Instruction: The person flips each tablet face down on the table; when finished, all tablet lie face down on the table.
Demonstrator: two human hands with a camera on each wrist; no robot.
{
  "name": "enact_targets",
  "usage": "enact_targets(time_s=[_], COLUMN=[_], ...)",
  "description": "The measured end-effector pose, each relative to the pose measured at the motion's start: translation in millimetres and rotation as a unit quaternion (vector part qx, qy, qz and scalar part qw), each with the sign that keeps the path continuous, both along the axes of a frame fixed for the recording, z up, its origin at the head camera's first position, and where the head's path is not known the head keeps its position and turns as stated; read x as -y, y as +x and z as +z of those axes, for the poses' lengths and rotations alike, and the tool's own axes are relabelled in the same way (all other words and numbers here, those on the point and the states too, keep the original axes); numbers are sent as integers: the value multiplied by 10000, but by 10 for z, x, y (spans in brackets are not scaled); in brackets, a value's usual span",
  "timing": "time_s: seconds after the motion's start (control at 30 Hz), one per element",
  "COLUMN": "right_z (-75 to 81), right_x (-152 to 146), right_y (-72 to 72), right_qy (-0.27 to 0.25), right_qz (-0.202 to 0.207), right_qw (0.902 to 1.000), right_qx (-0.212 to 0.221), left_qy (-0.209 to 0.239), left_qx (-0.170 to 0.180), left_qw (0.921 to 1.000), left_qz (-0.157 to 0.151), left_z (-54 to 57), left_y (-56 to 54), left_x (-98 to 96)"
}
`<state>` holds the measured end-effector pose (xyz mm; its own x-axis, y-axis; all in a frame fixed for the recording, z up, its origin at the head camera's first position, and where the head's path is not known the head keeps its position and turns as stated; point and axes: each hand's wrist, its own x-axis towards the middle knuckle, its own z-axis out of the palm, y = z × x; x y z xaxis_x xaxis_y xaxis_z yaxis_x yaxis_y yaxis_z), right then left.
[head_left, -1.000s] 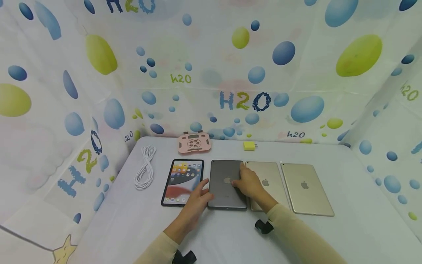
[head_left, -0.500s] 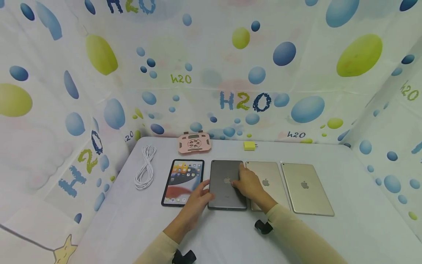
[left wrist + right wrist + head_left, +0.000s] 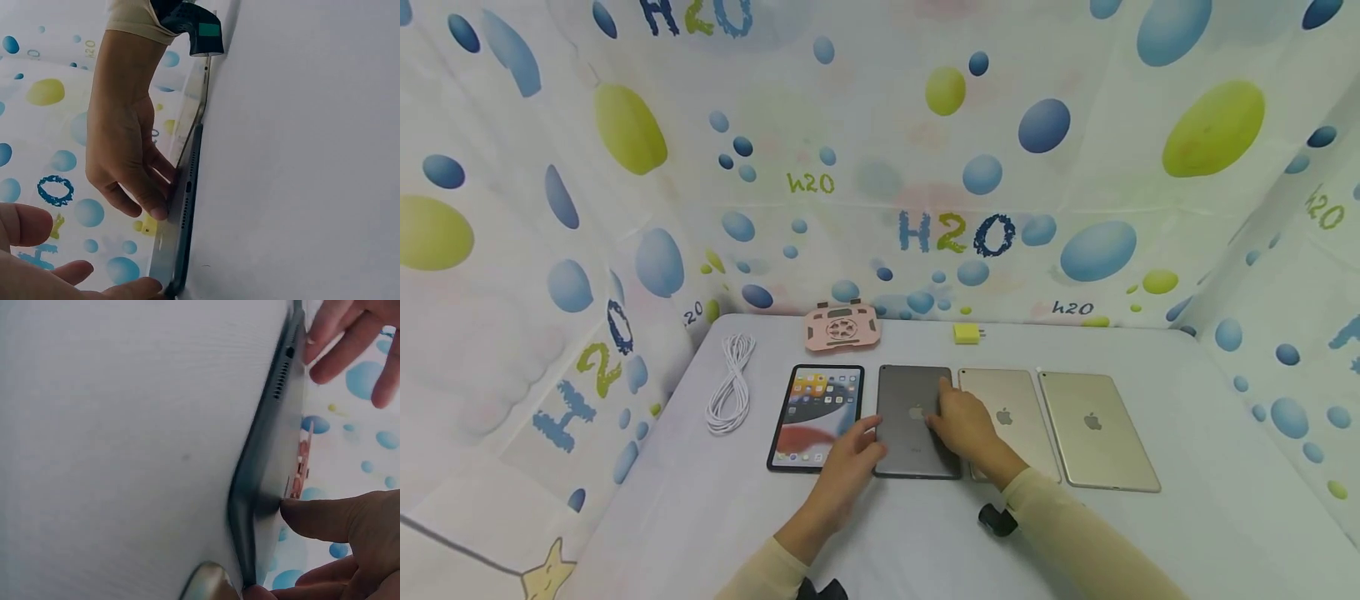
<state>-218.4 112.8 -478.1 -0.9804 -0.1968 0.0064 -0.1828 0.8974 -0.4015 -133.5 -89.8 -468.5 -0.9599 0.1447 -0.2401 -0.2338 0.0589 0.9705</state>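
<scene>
A dark grey tablet (image 3: 917, 450) lies back up in the row of tablets. My left hand (image 3: 846, 467) is at its left edge, thumb and fingers loosely spread; in the left wrist view a fingertip (image 3: 147, 286) meets the tablet's near corner. Over its right side rests my right hand (image 3: 966, 425), with the thumb on the back and the index finger pointing toward the top. In the right wrist view the thumb (image 3: 312, 519) touches the back, and another fingertip (image 3: 257, 592) is at the edge. Left of it, a tablet with a lit screen (image 3: 820, 400) lies face up.
Two gold tablets, a nearer one (image 3: 1011, 387) partly under my right forearm and a farther one (image 3: 1101, 450), lie to the right. Behind stand a pink ribbed holder (image 3: 842, 327) and a yellow charger plug (image 3: 966, 333). A coiled white cable (image 3: 730, 387) lies at the left.
My right index finger has shifted from the grey tablet's top right edge inward and slightly down onto its back. My left hand has barely moved; the tablets stay in place.
</scene>
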Motion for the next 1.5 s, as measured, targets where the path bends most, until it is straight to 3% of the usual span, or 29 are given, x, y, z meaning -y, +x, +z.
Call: enact_targets(time_s=[0.47,0.73,0.87,1.0,1.1,1.27,1.5], right_z=[-7,5,41,59,83,140,150], right_x=[8,68,149,253,333,464,676], right_y=[21,35,78,127,137,99,-13], right_qy=[293,818,1018,726,267,-688,-1248], right_qz=[199,364,619,998,1357,1872,1833], right_qw=[9991,9949,9908,9911,9898,9797,9719], right_qx=[-230,-464,-643,-506,-342,222,794], left_qy=[-200,-279,-818,-1711,-2195,-2423,-2255], left_qx=[-121,-366,-585,-847,-840,-531,-272], left_qw=[9996,9959,9940,9816,9718,9683,9730], left_qz=[-188,-778,-437,29,175,284,404], left_z=[-26,87,160,178,176,164,109], left_y=[25,41,38,13,-13,-18,21], left_x=[74,311,576,888,1107,1370,1455])
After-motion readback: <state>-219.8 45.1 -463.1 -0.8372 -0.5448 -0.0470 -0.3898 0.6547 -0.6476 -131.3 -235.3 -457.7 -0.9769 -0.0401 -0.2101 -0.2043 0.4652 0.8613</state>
